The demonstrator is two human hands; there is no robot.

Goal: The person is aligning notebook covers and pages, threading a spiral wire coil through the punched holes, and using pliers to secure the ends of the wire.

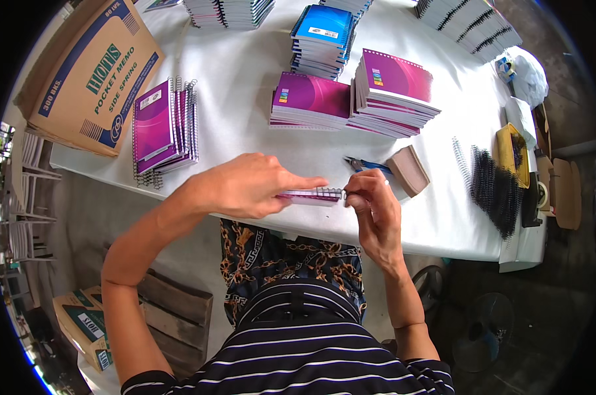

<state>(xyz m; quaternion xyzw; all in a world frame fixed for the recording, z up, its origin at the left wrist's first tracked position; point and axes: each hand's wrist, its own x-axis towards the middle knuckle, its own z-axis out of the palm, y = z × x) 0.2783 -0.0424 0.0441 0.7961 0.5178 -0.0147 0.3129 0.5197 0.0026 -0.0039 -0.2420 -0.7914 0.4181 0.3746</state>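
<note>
Left hand point(252, 187) fingers gripping purple notebook point(311, 200) over tabletop point(443, 227) near edge; right hand point(376, 205) fingers curled at its coil end, can't tell if pinching; coil seems in, end likely unfinished; coiled stack point(154, 128) looks done, uncoiled stacks point(395, 92) left

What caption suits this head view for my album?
Left hand holding a purple-covered paper notebook, right hand by its dark wire spiral, at a white table.
</note>
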